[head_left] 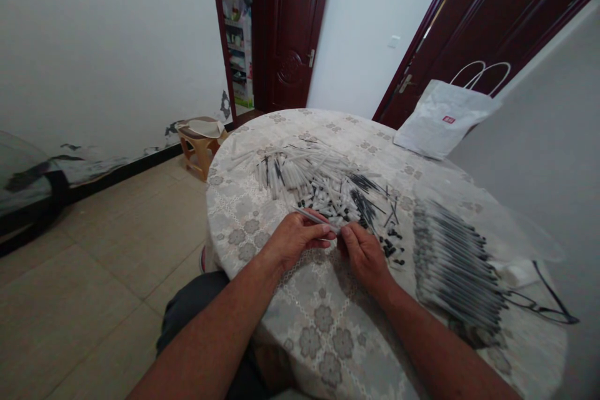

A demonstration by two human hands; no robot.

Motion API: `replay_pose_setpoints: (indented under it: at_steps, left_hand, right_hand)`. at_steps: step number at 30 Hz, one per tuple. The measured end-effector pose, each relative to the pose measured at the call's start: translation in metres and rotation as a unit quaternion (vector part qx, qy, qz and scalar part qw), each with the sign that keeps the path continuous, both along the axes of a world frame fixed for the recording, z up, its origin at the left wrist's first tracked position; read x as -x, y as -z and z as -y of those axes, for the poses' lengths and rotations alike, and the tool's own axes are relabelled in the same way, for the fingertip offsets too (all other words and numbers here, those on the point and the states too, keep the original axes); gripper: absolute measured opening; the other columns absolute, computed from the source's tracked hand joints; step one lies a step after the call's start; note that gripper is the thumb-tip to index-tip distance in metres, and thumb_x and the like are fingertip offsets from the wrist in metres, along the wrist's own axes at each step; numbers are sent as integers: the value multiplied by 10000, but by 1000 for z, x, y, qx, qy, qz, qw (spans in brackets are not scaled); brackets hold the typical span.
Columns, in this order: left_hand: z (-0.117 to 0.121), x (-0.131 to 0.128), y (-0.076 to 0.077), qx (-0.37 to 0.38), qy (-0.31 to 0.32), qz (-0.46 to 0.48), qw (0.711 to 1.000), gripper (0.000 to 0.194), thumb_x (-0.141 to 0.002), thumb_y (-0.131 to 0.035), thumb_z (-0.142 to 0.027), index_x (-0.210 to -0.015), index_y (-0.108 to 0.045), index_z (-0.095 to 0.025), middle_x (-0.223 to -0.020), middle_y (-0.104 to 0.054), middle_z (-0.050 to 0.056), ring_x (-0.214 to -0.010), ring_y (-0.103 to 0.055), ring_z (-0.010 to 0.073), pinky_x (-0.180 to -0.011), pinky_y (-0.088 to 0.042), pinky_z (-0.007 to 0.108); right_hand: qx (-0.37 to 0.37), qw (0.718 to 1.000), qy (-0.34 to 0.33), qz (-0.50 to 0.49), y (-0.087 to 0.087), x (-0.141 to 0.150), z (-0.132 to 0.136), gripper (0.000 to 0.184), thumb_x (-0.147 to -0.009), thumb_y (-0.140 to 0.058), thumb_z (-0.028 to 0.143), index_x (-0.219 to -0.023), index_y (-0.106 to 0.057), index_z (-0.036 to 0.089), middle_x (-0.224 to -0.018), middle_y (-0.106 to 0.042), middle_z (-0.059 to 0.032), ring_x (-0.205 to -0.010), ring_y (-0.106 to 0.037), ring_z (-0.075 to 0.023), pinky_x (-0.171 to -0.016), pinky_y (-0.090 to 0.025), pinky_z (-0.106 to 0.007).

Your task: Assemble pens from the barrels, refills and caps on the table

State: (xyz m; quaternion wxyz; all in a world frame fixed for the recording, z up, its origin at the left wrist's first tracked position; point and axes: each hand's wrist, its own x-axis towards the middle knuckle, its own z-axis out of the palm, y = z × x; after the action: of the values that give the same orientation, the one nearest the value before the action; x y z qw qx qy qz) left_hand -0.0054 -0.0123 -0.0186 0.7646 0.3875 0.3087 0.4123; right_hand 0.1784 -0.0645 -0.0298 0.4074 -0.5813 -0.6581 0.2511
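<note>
Work seemed partway: dark-filled tubes (pixel 457 262) lay stacked at right; loose tubes (pixel 295 172) and black pieces (pixel 389 250) waited. Above the tabletop (pixel 253 212), your left hand (pixel 300 236) gripped a slim tube (pixel 309 215); your right hand (pixel 363 254) pinched its end.

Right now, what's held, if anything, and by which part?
A pen, pinched near its lower end by the left hand; the right hand is at that end, grip unclear.

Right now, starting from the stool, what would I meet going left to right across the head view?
Stool → left hand → right hand → stacked pens → glasses.
</note>
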Motion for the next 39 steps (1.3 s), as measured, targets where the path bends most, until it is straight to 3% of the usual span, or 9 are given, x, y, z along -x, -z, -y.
replay_pose_setpoints:
  at_steps: [6, 13, 18, 23, 26, 30, 34, 37, 39]
  left_hand:
    - [0, 0, -2, -3, -9, -2, 1000, 250, -716, -862, -217, -875, -697, -116, -840, -735, 98, -793, -738, 202, -701, -617, 297]
    - [0, 0, 0, -7, 0, -2, 1000, 252, -726, -860, -234, -875, -693, -119, -842, -734, 92, -802, -735, 200, -708, -617, 302]
    - [0, 0, 1, -12, -6, -10, 1000, 248, -739, -849, -246, -883, -693, -119, -838, -728, 88, -805, -734, 200, -704, -608, 294]
    - [0, 0, 2, -23, -9, -23, 999, 257, -738, -842, -287, -865, -685, -128, -833, -720, 75, -809, -734, 208, -712, -605, 315]
    - [0, 0, 1, -77, 1, -79, 994, 208, -770, -798, -285, -872, -697, -135, -814, -723, 66, -774, -720, 195, -695, -594, 307]
    - [-3, 9, -5, -178, 42, -175, 967, 211, -840, -718, -346, -890, -729, -141, -806, -735, 75, -733, -703, 184, -649, -563, 278]
    - [-15, 36, -12, -235, -75, -265, 932, 224, -903, -621, -377, -921, -718, -176, -825, -738, 63, -729, -703, 189, -617, -524, 270]
    - [-25, 58, -14, -305, -180, -379, 855, 153, -892, -625, -318, -909, -727, -205, -768, -714, 39, -721, -678, 193, -667, -499, 289]
    - [-30, 66, -12, -345, -196, -439, 806, 125, -878, -641, -280, -920, -742, -217, -785, -716, 42, -751, -668, 207, -736, -496, 318]
  right_hand:
    - [-27, 1000, -3, -11, -1, -1, 2, 192, -1000, -526, 401, -1041, -601, 229, -827, -646, -1, -719, -586, -173, -682, -434, -293]
    - [4, 1000, -19, -14, -1, 1, 2, 406, -1055, -382, 431, -734, -532, 232, -644, -549, 9, -601, -518, -162, -597, -389, -294]
    - [-23, 1000, -11, 11, -1, 0, 3, 243, -1020, -489, 414, -938, -609, 219, -729, -595, 16, -661, -551, -162, -631, -402, -279]
    - [-12, 1000, -16, 24, 0, -1, 3, 315, -1043, -445, 415, -842, -586, 218, -684, -566, 25, -629, -533, -149, -611, -393, -269]
    - [-34, 998, -33, 41, 0, 0, 2, 241, -1033, -474, 392, -983, -626, 212, -813, -655, -9, -719, -602, -165, -669, -440, -275]
    - [-79, 990, -61, 96, -2, 1, 2, 222, -1010, -501, 321, -1129, -650, 206, -1009, -728, -65, -903, -679, -201, -816, -481, -302]
    - [-70, 991, 24, 115, -4, -5, 1, 263, -1018, -476, 354, -1117, -656, 191, -856, -725, -44, -784, -686, -195, -746, -476, -292]
    - [-59, 989, 70, 119, -4, -15, -1, 315, -1013, -473, 416, -1125, -657, 186, -831, -719, -46, -743, -674, -197, -700, -466, -288]
    - [-60, 987, 81, 125, -3, -20, -2, 333, -1007, -473, 432, -1132, -661, 187, -844, -724, -51, -736, -671, -198, -692, -463, -286]
